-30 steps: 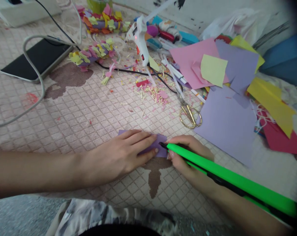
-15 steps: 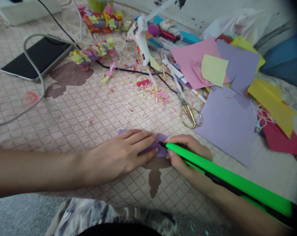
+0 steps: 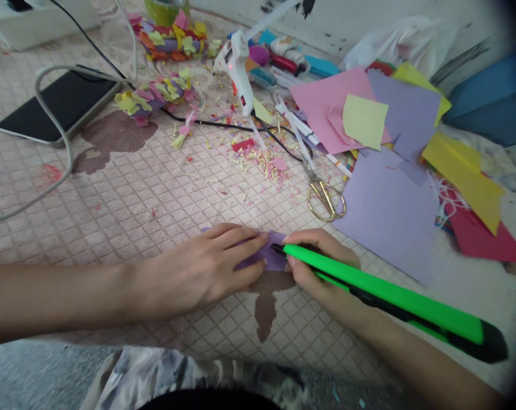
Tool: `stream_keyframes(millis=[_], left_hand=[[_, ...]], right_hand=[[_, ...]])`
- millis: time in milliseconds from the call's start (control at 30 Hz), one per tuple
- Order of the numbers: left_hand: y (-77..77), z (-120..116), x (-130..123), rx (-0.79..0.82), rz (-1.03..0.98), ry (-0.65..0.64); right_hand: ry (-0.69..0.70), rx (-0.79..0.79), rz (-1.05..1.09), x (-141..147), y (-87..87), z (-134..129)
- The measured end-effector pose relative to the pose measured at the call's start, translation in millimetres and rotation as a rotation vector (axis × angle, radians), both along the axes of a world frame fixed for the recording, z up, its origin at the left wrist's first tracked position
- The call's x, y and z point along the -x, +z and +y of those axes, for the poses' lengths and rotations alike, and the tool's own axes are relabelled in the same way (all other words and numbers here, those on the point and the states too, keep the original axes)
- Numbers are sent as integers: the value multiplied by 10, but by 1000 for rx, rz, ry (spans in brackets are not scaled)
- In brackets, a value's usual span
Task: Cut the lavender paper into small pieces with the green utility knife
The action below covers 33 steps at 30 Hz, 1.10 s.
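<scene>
A small purple paper piece (image 3: pixel 275 260) lies on the patterned cloth near its front edge. My left hand (image 3: pixel 211 265) rests flat over its left part, fingers spread and pointing right. My right hand (image 3: pixel 322 256) grips a green pen-like tool with black parts (image 3: pixel 381 290), its dark tip on the paper beside my left fingertips. Gold-handled scissors (image 3: pixel 326 201) lie beyond my right hand. A large purple sheet (image 3: pixel 390 210) is to their right.
A white glue gun (image 3: pixel 240 77) stands at the back among paper scraps and a black cord. Decorated rings (image 3: pixel 155 97) and a dark tablet (image 3: pixel 57 105) are at the left. Pink paper (image 3: pixel 326 102), yellow paper (image 3: pixel 467 171) and red paper (image 3: pixel 480 233) lie at the right.
The whole view has shifted slightly left. Both hands keep nearly the same place on the paper, and more of the green tool's rear end shows.
</scene>
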<state>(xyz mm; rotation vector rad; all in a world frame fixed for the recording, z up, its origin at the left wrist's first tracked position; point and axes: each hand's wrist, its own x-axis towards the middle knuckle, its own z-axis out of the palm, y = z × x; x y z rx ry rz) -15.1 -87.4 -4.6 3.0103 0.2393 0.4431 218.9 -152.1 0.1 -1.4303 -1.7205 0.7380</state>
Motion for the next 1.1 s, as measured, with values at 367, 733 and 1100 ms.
stream_keyframes(millis=[367, 733, 1100], left_hand=[[-54, -37, 10, 6, 21, 30], [-76, -50, 4, -6, 13, 39], [-81, -85, -4, -13, 23, 55]], right_hand=[[-46, 2, -2, 12, 13, -27], [-24, -1, 0, -6, 3, -36], [-10, 3, -32, 1, -1, -38]])
